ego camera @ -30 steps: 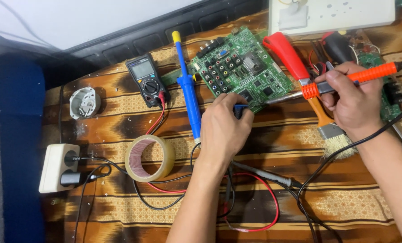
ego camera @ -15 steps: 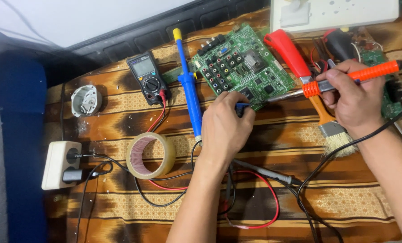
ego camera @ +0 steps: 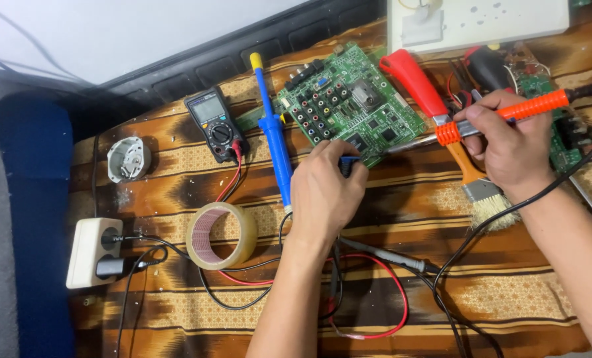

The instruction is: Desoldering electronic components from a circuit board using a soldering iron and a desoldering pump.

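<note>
The right hand (ego camera: 508, 142) was closed around the orange handle of a soldering iron (ego camera: 501, 116), held like a pen, with its metal tip reaching left to the near edge of the green printed circuit board (ego camera: 349, 113). The left hand (ego camera: 326, 195) lay knuckles-up just near of that edge, its fingers curled together on a small dark blue tool (ego camera: 349, 162); what that tool was could not be told, since the fingers hid most of it.

The board rested on the brown patterned cloth (ego camera: 176, 192) that covered the desk, towards the far side and between the 2 hands. The iron's tip and the blue tool met at 1 spot on the board's near edge, so the work looked to be mid-joint: the tools were in place on the board, while no finished joint or loosened part could be made out.

A blue desoldering pump with a yellow cap (ego camera: 272, 136) lay just left of the board, touched by neither hand. Farther left sat a black digital multimeter (ego camera: 214, 124), with 1 red lead trailing near across the cloth. A roll of clear packing tape (ego camera: 221, 235) lay near the left forearm, and a white power strip (ego camera: 91, 252) with a black plug lay at the left edge. A red-handled paintbrush (ego camera: 442, 119) lay under the iron.
</note>
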